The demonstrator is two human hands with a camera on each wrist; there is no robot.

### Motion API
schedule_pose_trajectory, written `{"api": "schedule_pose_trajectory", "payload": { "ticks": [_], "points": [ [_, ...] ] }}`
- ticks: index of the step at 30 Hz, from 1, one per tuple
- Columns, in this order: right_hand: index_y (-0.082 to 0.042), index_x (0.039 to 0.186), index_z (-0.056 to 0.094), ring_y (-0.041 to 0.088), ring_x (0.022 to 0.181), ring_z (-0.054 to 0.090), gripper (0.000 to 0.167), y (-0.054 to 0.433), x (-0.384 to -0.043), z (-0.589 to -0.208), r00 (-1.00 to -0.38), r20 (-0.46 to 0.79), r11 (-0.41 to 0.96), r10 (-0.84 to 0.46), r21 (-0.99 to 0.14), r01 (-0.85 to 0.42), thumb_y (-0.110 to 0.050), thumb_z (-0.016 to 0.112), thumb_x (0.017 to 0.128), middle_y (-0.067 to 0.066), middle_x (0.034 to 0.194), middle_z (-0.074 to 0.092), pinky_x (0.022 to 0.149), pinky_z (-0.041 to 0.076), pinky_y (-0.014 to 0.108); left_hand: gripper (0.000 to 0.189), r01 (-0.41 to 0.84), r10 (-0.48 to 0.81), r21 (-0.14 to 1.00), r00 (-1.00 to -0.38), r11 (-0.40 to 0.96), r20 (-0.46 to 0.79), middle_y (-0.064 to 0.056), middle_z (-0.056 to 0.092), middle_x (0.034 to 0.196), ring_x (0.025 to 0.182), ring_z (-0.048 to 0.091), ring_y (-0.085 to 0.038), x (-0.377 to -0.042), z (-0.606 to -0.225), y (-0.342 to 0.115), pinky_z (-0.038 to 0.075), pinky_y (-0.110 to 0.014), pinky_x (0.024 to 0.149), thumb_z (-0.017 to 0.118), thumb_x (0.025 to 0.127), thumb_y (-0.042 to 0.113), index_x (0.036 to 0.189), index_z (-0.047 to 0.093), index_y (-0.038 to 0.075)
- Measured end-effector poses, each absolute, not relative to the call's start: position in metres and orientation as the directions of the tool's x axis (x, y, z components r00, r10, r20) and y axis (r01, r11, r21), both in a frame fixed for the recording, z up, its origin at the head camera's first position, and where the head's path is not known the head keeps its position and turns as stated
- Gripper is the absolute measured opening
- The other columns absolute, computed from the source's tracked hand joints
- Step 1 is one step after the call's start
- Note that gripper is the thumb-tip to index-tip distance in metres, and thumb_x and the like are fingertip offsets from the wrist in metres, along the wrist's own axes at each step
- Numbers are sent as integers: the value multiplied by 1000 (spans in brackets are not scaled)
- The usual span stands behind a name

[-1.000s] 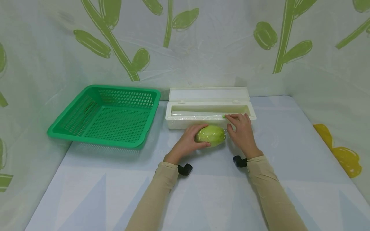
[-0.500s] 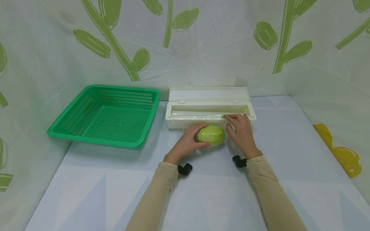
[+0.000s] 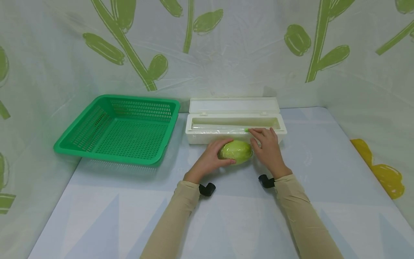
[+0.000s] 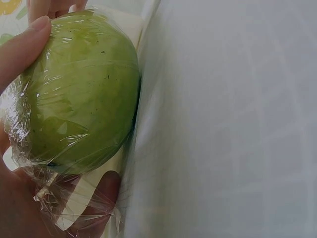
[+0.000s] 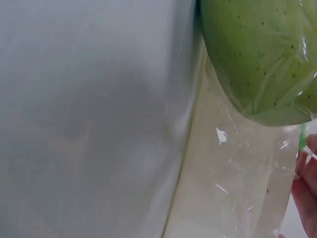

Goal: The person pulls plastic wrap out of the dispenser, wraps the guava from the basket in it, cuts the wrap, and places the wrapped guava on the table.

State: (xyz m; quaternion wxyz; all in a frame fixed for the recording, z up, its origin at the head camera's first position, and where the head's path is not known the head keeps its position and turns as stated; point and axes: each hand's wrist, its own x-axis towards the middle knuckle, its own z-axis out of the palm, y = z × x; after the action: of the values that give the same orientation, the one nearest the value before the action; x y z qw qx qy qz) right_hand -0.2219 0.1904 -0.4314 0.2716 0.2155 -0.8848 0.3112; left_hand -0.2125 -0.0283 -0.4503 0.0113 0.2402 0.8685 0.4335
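A green oval fruit (image 3: 237, 151) wrapped in clear cling film sits in front of a white cling film dispenser box (image 3: 197, 138). My left hand (image 3: 211, 158) grips its left end, thumb on the near side and fingers behind. In the left wrist view, loose film bunches under the fruit (image 4: 84, 94). My right hand (image 3: 267, 147) reaches to the box's front edge, its fingertips touching a small green slide cutter (image 3: 247, 130); the thumb is apart from the cutter. Film stretches from the box past the fruit in the right wrist view.
The dispenser's lid (image 3: 234, 105) stands raised at the back, and a film roll (image 3: 220, 127) lies inside the box. Left of it is a green plastic basket (image 3: 155, 160) with nothing in it. A patterned curtain rises behind the table (image 3: 226, 223).
My right hand has slid slightly left along the box's front edge, the green cutter moving left with it. My left hand and the fruit have stayed in place.
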Motion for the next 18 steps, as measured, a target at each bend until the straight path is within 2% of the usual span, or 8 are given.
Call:
{"api": "schedule_pose_trajectory", "payload": {
  "ticks": [18],
  "points": [
    [-3,115,59,29,106,49,29,189,-220,-430,-776,582,715,-242,-434,-548,-12,53,88,11,109,57,101,14,54,70,405,425,758,-886,511,187,15,41,128,118,31,-12,-211,-449,-28,31,-36,95,73,68,47,129,42,32]
  ]
}}
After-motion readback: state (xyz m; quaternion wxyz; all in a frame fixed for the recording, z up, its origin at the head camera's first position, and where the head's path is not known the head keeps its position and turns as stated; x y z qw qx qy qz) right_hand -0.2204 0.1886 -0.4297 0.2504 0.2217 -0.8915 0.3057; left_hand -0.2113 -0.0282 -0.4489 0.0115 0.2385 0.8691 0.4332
